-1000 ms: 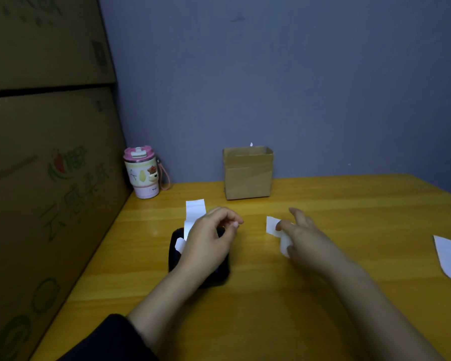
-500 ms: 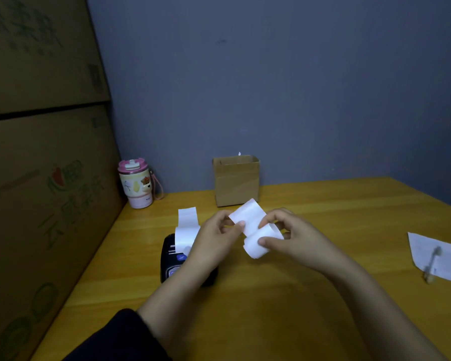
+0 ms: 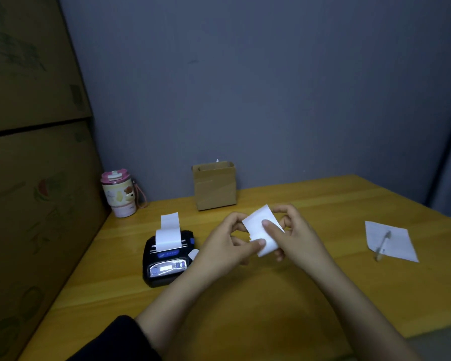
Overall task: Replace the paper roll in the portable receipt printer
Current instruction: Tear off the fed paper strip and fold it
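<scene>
A storeroom or back-office corner, dimly lit. Large printed cardboard cartons [image 3: 37,178] stand stacked well to the left of the grip, reaching above the yellow wooden surface [image 3: 323,204], which is pushed against a bare grey-blue wall [image 3: 245,87]. Beyond the grip sits a small brown paper bag [image 3: 215,185]; far left of it, a pink-lidded drinking cup [image 3: 119,194]. Off to the right lie a paper sheet [image 3: 396,243] and a pen [image 3: 382,246]
</scene>
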